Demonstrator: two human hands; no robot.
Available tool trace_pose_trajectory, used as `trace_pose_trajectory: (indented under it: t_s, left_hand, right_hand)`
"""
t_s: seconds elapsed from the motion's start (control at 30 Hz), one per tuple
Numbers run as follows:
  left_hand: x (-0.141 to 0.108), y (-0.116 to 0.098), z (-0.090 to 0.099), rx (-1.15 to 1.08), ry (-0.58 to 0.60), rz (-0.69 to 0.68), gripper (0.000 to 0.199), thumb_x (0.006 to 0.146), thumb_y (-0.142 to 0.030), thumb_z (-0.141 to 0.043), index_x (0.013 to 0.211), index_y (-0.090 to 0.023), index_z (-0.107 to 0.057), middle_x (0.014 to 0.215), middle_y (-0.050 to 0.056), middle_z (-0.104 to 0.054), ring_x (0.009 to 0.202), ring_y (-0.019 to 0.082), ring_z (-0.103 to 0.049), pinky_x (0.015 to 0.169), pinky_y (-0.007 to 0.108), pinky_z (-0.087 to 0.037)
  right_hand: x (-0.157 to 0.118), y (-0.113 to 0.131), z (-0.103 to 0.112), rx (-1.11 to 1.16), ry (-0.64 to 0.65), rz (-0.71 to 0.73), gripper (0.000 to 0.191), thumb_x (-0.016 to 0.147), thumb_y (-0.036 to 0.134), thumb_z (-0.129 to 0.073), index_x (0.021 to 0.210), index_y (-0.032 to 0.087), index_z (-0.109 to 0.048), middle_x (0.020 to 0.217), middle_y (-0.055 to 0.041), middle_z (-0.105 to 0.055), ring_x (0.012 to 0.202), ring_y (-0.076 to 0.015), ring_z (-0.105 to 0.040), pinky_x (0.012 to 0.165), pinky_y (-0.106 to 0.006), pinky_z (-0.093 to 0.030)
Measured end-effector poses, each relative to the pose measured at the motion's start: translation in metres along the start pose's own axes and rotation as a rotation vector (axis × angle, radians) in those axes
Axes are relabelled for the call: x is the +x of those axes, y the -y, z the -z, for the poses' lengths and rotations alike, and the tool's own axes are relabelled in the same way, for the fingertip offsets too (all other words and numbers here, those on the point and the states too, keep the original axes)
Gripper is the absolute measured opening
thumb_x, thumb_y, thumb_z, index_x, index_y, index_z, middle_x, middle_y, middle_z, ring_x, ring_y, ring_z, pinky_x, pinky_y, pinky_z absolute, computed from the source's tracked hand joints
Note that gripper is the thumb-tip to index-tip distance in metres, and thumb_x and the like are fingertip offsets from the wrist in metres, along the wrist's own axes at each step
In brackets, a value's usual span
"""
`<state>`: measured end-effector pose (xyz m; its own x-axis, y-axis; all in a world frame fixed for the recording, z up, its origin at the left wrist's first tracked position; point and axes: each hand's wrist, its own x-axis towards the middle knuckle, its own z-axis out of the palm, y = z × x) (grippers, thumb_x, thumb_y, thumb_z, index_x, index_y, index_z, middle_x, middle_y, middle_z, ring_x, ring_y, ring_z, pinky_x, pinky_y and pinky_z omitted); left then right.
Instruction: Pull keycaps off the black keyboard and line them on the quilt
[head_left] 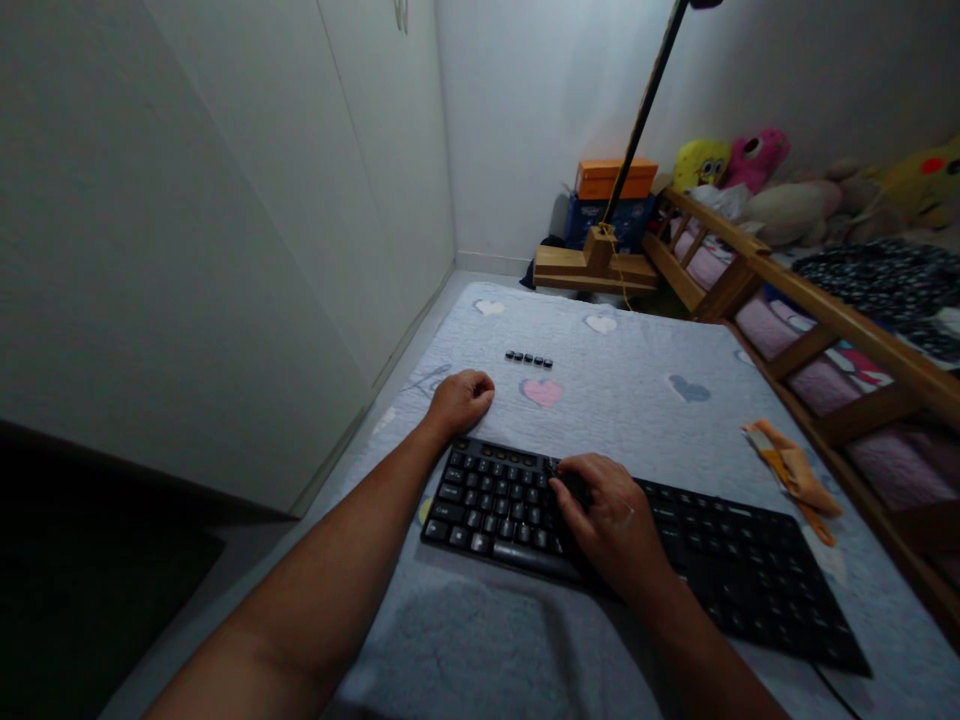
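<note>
A black keyboard (517, 500) lies at a slant on the cloth-covered surface. My right hand (611, 510) rests over its middle, with thumb and index finger closed on a small black keycap (552, 468) at the upper rows. Just beyond the keyboard's far left corner, my left hand (459, 402) lies on the cloth with its fingers curled together. Something small and dark shows at those fingertips, too hidden to name. Farther off, a short row of loose black keycaps (529, 359) sits on the cloth.
On the right lie an orange cloth (802, 478) and an orange-handled brush (776, 460). A wooden bed rail (810, 290) borders that side, a white cabinet (300, 200) the left. Behind stand a wooden stand base (592, 262) with a black pole and an orange box (616, 179).
</note>
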<state>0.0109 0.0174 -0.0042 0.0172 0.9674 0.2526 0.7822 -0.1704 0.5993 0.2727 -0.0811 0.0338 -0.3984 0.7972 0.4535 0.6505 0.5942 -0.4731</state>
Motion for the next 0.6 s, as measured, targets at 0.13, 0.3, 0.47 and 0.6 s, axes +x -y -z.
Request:
trace_pose_trajectory:
  t_s: [0.13, 0.3, 0.47, 0.6]
  left_hand:
    - [0.0004, 0.0009, -0.0005, 0.008, 0.002, 0.01, 0.014, 0.082, -0.022, -0.06, 0.084, -0.017, -0.072, 0.085, 0.006, -0.071, 0.077, 0.018, -0.063, 0.077, 0.03, -0.049]
    - [0.0005, 0.0016, -0.0007, 0.005, 0.008, 0.006, 0.013, 0.081, -0.021, -0.06, 0.085, -0.017, -0.072, 0.085, 0.005, -0.071, 0.077, 0.018, -0.063, 0.077, 0.03, -0.049]
    - [-0.0005, 0.0006, 0.0002, 0.004, 0.001, 0.004, 0.013, 0.082, -0.021, -0.059, 0.084, -0.018, -0.072, 0.086, 0.005, -0.071, 0.079, 0.018, -0.063, 0.078, 0.03, -0.049]
    - [-0.0008, -0.0002, 0.0004, 0.016, 0.005, 0.008, 0.013, 0.082, -0.022, -0.059, 0.084, -0.018, -0.072, 0.087, 0.006, -0.071, 0.079, 0.019, -0.063, 0.078, 0.03, -0.049]
  right_hand:
    - [0.0001, 0.0018, 0.0013, 0.005, 0.007, -0.021, 0.007, 0.091, 0.022, -0.059, 0.09, 0.018, -0.065, 0.085, -0.0061, -0.072, 0.08, -0.0218, -0.067, 0.075, -0.035, -0.051]
    - [0.001, 0.0019, 0.0047, 0.012, -0.004, -0.05, 0.009, 0.089, 0.018, -0.056, 0.087, 0.019, -0.064, 0.082, -0.0049, -0.071, 0.078, -0.0211, -0.068, 0.075, -0.033, -0.051]
    - [0.0008, -0.0013, 0.0048, 0.037, -0.003, -0.046, 0.009, 0.09, 0.02, -0.056, 0.088, 0.019, -0.064, 0.084, -0.0051, -0.073, 0.079, -0.0208, -0.069, 0.076, -0.033, -0.052]
    - [0.0001, -0.0021, 0.003, 0.047, 0.005, -0.045, 0.01, 0.09, 0.02, -0.055, 0.091, 0.019, -0.065, 0.087, -0.0059, -0.074, 0.082, -0.0212, -0.07, 0.078, -0.033, -0.053]
